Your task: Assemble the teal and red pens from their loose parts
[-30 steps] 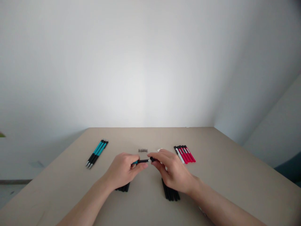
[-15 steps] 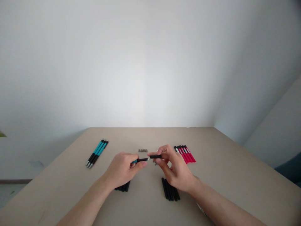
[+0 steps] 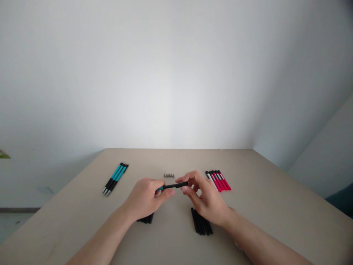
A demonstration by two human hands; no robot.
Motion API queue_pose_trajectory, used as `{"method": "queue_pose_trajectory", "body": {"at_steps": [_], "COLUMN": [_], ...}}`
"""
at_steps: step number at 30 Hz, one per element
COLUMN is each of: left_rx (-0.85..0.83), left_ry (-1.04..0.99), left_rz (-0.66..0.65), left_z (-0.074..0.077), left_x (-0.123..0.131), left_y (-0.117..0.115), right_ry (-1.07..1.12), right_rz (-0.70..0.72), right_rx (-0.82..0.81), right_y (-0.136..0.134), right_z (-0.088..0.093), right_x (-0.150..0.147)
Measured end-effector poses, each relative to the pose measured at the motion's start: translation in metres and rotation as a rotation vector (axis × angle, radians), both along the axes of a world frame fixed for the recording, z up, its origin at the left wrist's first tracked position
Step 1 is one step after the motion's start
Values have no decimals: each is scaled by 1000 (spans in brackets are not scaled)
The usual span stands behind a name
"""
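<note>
Looking mostly black, the slim pen (image 3: pixel 169 186) shows some turquoise.

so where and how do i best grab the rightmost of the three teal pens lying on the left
I'd pinch that pen mid-length, across its width, from above and the right: it lies flat and slanted, its neighbours close along its left side.

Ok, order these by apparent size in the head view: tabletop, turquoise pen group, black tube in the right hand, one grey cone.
1. Tabletop
2. Turquoise pen group
3. Black tube, partly covered by the right hand
4. One grey cone
</note>
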State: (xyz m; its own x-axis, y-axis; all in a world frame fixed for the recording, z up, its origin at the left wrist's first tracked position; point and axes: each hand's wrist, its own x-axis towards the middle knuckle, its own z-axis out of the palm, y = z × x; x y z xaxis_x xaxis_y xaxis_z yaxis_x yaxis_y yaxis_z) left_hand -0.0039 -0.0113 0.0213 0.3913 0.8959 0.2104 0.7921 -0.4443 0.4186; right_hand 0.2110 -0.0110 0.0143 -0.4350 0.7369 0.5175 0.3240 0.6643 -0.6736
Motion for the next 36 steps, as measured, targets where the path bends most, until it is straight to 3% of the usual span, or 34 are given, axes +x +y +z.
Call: {"method": "queue_pose_trajectory", "body": {"at_steps": [7,12,19,22,29,36], "left_rx": [-48,-197,-447,-469,-536,-578], "left_ry": [-54,-298,-686,-759,-807,-817], "left_rz": [-34,-151,-406,-458,-404,-383], "left_z": [-2,1,1,0,-2,-13], "left_x": [-2,5,29,34,34,29], "left_y": [2,-7,-21,-22,-21,-15], "right_ry": [9,149,499,499,443,386], "right_rz": [-24,-21,291,292,263,279], "right_rx": [-1,-83,-321,-344,-329,-322], "right_y": [1,1,-8,-10,-7,-5], "right_z": [2,-2,1,2,2,-1], "right_x": [-3,-4,-11,-13,-12,-12]}}
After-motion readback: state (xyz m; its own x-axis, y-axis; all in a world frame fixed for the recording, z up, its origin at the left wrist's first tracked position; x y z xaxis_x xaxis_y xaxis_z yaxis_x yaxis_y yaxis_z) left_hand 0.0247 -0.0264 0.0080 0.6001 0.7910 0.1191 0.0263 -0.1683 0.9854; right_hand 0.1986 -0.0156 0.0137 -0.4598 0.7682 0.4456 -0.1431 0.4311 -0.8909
